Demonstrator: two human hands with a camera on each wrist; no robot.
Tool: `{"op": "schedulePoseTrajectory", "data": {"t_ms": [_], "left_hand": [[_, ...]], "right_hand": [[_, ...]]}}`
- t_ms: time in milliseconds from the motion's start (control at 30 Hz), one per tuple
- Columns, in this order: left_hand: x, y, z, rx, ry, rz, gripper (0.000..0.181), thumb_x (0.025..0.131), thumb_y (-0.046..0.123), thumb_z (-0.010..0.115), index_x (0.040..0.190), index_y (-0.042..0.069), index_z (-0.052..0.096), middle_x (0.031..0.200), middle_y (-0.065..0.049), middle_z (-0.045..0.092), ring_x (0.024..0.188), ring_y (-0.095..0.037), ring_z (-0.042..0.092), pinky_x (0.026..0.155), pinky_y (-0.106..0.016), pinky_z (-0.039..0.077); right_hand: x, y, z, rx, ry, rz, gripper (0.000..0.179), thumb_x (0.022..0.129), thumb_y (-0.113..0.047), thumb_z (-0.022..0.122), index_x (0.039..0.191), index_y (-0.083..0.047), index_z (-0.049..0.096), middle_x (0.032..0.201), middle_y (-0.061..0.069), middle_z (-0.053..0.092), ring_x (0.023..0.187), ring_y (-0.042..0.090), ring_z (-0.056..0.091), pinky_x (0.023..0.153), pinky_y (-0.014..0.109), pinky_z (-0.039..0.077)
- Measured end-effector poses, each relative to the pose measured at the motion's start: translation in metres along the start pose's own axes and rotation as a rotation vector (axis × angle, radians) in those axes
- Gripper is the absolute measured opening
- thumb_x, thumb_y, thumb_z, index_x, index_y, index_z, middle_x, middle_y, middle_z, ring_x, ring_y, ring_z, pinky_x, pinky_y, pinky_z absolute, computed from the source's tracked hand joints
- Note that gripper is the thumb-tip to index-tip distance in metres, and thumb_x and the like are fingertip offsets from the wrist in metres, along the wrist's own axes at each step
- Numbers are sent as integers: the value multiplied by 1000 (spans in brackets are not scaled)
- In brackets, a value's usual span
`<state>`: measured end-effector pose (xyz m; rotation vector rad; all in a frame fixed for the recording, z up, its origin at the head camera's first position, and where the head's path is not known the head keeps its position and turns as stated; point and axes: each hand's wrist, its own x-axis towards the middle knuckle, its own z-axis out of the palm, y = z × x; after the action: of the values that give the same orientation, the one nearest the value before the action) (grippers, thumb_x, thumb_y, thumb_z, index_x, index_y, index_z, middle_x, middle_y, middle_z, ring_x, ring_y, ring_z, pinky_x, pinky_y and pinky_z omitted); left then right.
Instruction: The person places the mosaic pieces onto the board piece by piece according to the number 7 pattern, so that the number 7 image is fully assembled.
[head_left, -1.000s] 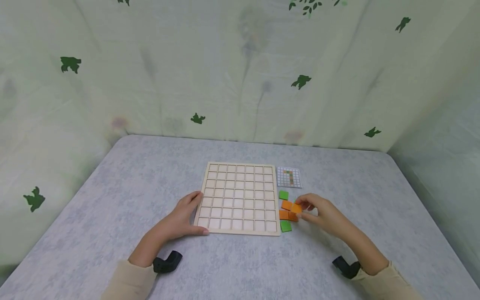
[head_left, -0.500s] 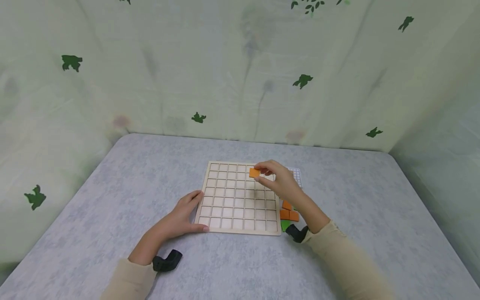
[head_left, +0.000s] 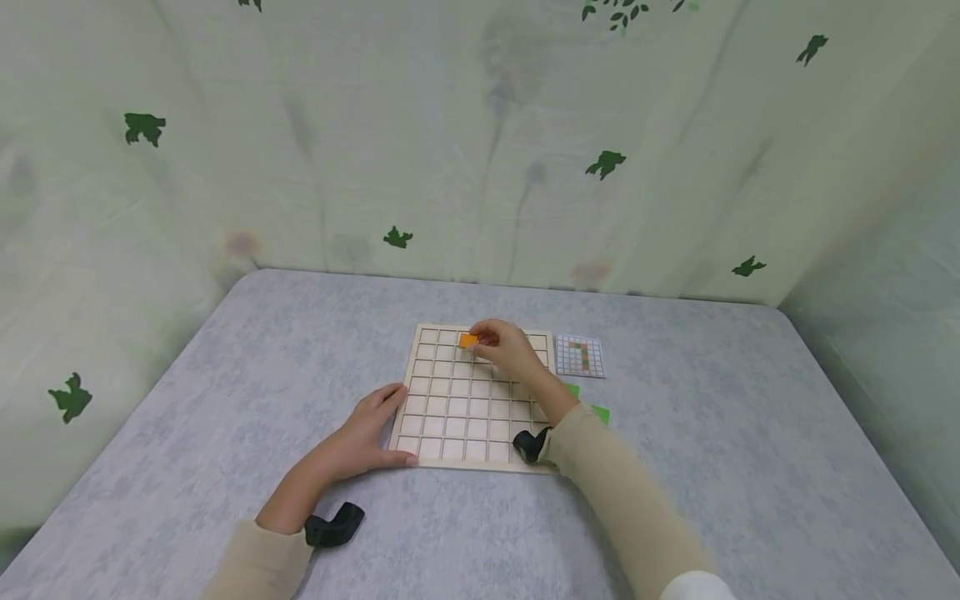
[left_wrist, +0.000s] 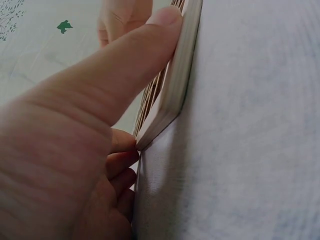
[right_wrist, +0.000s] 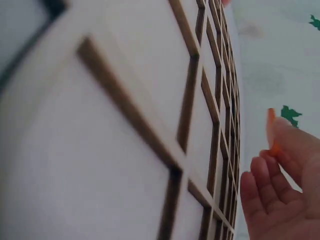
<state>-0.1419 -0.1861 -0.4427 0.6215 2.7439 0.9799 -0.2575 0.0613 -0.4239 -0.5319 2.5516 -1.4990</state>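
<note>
Fingers of our right hand (head_left: 508, 348) are pinching an orange tile (head_left: 467, 341) between thumb and forefinger, the others bending behind; we are holding it over the far row of the wooden board (head_left: 462, 408), about the third column from the left, and the right wrist view is showing a gap between tile and board. The fingers of our left hand (head_left: 366, 432) are spreading wide from the thumb and gripping the board's near left corner, the thumb lying on the near edge and the fingertips touching the left side. To the right, a printed card (head_left: 580, 357) is lying just beside the board, showing orange and green squares on a grid. Nearer us, a green tile (head_left: 572, 390) and another green piece (head_left: 601, 414) are peeking out past our right sleeve (head_left: 622, 492), which is covering parts of both. Everything is resting on the mottled grey table (head_left: 690, 367), and behind it a pale curtain (head_left: 450, 125) with dark green shapes is hanging.
</note>
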Motion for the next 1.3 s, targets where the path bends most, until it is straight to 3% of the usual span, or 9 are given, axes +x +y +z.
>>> {"op": "schedulePoseTrajectory", "data": {"t_ms": [167, 300, 567, 700, 900, 1100, 1300], "left_hand": [[0, 0, -1, 0, -14, -19, 107, 67, 55, 71, 142, -1, 19, 144, -19, 16, 130, -37, 12, 99, -54, 21], [-1, -1, -1, 4, -10, -26, 107, 66, 55, 71, 142, 0, 19, 145, -18, 16, 130, -37, 12, 99, -54, 21], [-1, -2, -1, -6, -6, -26, 107, 66, 55, 71, 142, 0, 19, 145, -18, 16, 131, -37, 12, 99, -54, 21], [-1, -2, 0, 0, -5, -26, 107, 66, 56, 71, 142, 0, 20, 145, -18, 16, 130, -37, 12, 99, -55, 21], [-1, -2, 1, -3, -9, -28, 107, 66, 56, 70, 142, 1, 20, 145, -17, 16, 131, -37, 12, 99, -55, 22], [0, -2, 1, -1, -2, -19, 107, 66, 55, 71, 142, 0, 20, 145, -17, 17, 131, -36, 12, 99, -54, 21], [1, -2, 1, 7, 3, -10, 106, 66, 53, 72, 142, -1, 20, 144, -18, 17, 130, -36, 13, 99, -54, 21]], "right_hand": [[4, 5, 7, -137, -75, 4, 25, 85, -16, 63, 109, -10, 61, 101, 1, 56, 87, 13, 52, 75, 25, 44], [6, 3, 11, -219, -80, -23, 22, 85, -15, 63, 106, -10, 61, 96, 2, 53, 84, 14, 49, 72, 26, 43], [6, 5, 12, -285, -96, -19, 24, 86, -19, 63, 109, -14, 63, 90, 1, 50, 80, 16, 45, 69, 28, 41], [5, 6, 11, -272, -123, -5, 29, 86, -20, 61, 115, -16, 62, 93, 1, 51, 82, 15, 46, 71, 29, 41], [-4, 0, 0, -151, -122, 18, 41, 87, -19, 61, 127, -14, 52, 103, 3, 53, 91, 16, 49, 77, 31, 43], [-22, -8, -28, -55, -66, -84, 51, 85, -19, 62, 131, -7, 45, 117, 13, 51, 103, 24, 49, 85, 33, 41], [-49, -10, -59, -34, 9, -151, 53, 83, -19, 65, 131, -9, 44, 120, 9, 49, 109, 31, 47, 90, 35, 39]]}}
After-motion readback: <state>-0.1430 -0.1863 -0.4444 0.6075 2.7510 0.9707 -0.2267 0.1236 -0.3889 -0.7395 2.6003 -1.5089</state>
